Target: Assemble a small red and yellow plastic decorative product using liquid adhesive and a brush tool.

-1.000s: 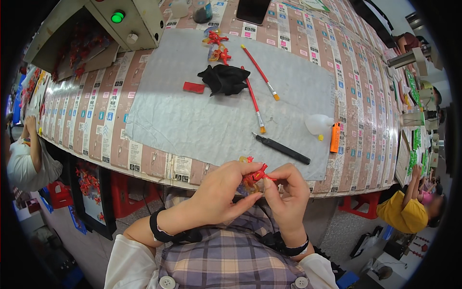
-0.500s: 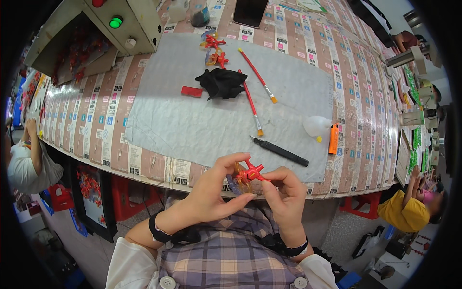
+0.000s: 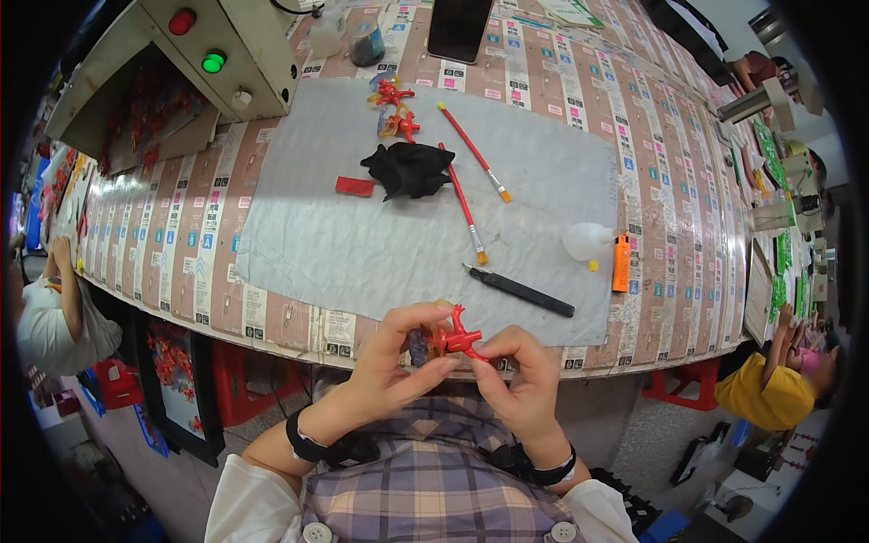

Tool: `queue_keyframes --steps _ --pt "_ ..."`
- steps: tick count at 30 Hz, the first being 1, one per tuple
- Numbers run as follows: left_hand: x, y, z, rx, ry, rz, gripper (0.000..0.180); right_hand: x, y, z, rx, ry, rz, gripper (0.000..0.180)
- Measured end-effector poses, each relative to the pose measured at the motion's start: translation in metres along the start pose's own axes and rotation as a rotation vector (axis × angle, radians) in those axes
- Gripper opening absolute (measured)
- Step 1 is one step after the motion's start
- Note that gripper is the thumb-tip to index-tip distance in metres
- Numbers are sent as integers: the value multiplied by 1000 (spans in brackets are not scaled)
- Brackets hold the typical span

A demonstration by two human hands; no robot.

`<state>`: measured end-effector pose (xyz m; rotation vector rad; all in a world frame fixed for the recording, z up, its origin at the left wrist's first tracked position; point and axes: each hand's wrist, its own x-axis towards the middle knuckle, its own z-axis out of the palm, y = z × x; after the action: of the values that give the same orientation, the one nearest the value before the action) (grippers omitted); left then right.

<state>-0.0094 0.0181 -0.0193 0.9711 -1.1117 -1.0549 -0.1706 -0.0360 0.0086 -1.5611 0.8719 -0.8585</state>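
Observation:
Between my hands, just over the near table edge, is a small red toy figure (image 3: 463, 341) with a translucent purple-and-orange part (image 3: 422, 345) attached. My left hand (image 3: 389, 360) grips it from the left, thumb and forefinger closed on it. With thumb and forefinger my right hand (image 3: 520, 373) pinches a red limb at its lower right. Beyond them on the grey cloth (image 3: 317, 244) lie a black-handled craft knife (image 3: 520, 290), two red paintbrushes (image 3: 480, 158), a crumpled black cloth (image 3: 409, 170), a small red block (image 3: 354, 186) and two similar figures (image 3: 396, 94).
At the right of the cloth are a white squeeze bottle (image 3: 587, 242) and an orange lighter (image 3: 621, 263). A phone (image 3: 460, 32) and a dark jar (image 3: 367, 45) stand farther back. A metal machine (image 3: 217, 54) with red and green buttons is far left. Other people sit at both sides.
Both hands have shifted slightly left and down with the toy figure, which is turned a little. The table things appear shifted slightly too, as the view moved.

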Motion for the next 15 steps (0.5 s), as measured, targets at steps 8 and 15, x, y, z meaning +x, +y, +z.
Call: queue_keyframes --steps 8,15 --pt "6 -2 -6 256 -111 81 53 -2 9 -2 483 -73 233 7" --pt "2 -5 4 78 0 -7 52 -4 10 4 347 -130 190 8"
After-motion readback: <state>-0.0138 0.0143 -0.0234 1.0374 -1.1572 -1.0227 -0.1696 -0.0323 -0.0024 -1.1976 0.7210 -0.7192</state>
